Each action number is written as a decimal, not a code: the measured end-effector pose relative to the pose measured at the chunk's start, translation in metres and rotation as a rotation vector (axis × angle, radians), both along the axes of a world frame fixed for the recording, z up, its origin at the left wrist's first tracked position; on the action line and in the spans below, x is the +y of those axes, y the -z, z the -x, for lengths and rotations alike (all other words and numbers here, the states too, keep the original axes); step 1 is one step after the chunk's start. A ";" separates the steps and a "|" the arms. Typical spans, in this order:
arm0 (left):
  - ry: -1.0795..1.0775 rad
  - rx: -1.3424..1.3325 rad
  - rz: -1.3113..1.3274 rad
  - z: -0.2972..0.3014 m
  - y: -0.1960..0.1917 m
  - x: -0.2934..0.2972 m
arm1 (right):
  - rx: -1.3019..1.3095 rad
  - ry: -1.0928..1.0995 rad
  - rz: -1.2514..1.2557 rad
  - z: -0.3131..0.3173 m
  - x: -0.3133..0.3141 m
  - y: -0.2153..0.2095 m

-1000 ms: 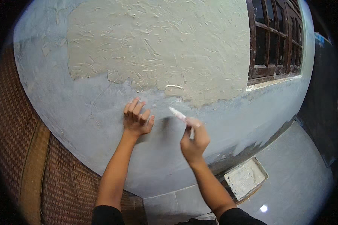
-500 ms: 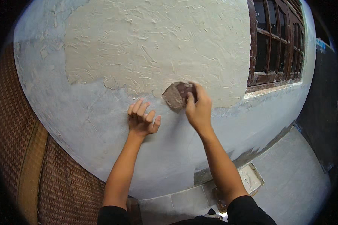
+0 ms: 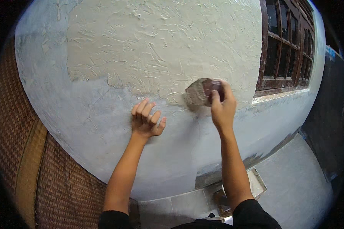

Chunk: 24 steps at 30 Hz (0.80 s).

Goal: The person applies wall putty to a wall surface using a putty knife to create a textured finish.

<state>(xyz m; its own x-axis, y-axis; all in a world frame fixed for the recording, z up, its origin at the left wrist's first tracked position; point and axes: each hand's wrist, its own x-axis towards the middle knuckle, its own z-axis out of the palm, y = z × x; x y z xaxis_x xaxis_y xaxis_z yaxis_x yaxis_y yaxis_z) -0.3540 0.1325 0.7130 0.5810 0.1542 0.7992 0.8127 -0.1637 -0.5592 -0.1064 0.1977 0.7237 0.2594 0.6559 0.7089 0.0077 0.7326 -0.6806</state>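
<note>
In my right hand (image 3: 224,108) is a dark brown putty spreader (image 3: 198,92), a flat plate coated with drying-looking putty, pinched between thumb and fingers. Its blade lies at the lower edge of a cream layer of putty (image 3: 160,42), which is ridged and streaked across the upper wall. Below and around that layer shows the grey-blue wall (image 3: 91,122). Lower and to the left, my left hand (image 3: 146,120) is empty, its bent fingers apart just under the putty's ragged edge. Whether its fingertips touch the wall, I cannot tell.
A brown wooden window (image 3: 286,45) with glass panes is at the upper right, above a pale sill. On the tiled floor (image 3: 294,171) by my right forearm stands a tray of white putty (image 3: 256,185), partly hidden. Woven brown panels (image 3: 70,183) line the left side.
My right hand has slid to the right along the wall with the putty spreader, and a fresh cream smear shows behind it. My left hand has stayed nearly in place.
</note>
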 end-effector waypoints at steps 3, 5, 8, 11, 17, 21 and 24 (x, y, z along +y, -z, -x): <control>0.003 -0.007 0.000 -0.004 -0.004 -0.001 | -0.115 0.018 -0.129 0.006 0.000 0.000; 0.005 -0.008 -0.015 -0.005 -0.004 0.000 | -0.046 0.077 -0.027 -0.001 0.011 0.001; -0.002 -0.001 -0.013 -0.003 -0.001 0.000 | 0.101 -0.043 0.053 -0.007 0.009 0.000; 0.000 0.001 0.009 -0.003 -0.003 -0.002 | -0.056 -0.120 0.035 0.003 -0.004 -0.004; -0.011 0.006 0.001 -0.005 -0.003 -0.002 | 0.151 0.057 0.098 -0.011 -0.001 0.001; -0.021 0.009 0.001 -0.002 -0.005 -0.006 | 0.050 -0.095 0.062 0.027 -0.024 0.000; -0.012 0.007 0.002 -0.004 -0.005 -0.005 | 0.026 -0.019 0.001 0.033 -0.009 0.009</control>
